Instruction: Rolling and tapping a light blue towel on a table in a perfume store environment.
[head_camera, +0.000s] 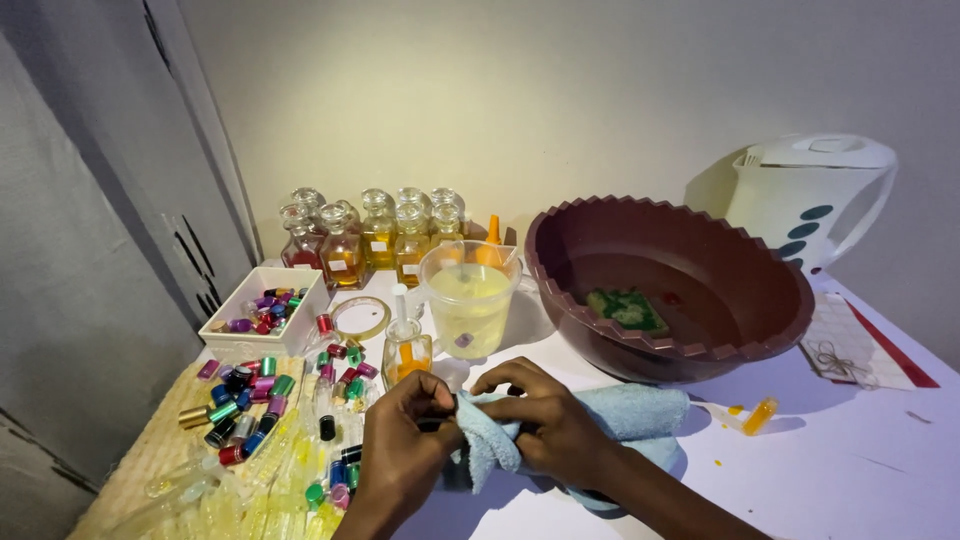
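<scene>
Bunched light-blue cloth (600, 420) between hands (480, 440)

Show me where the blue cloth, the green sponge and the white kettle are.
blue cloth (640, 410), head view, on the bare fold right of the hands.
green sponge (627, 309), head view, middle of its top, inside the brown basin.
white kettle (800, 200), head view, on its side wall.

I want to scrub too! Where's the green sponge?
The green sponge sits inside the brown basin, right of the clear jug, beyond both hands.
</scene>
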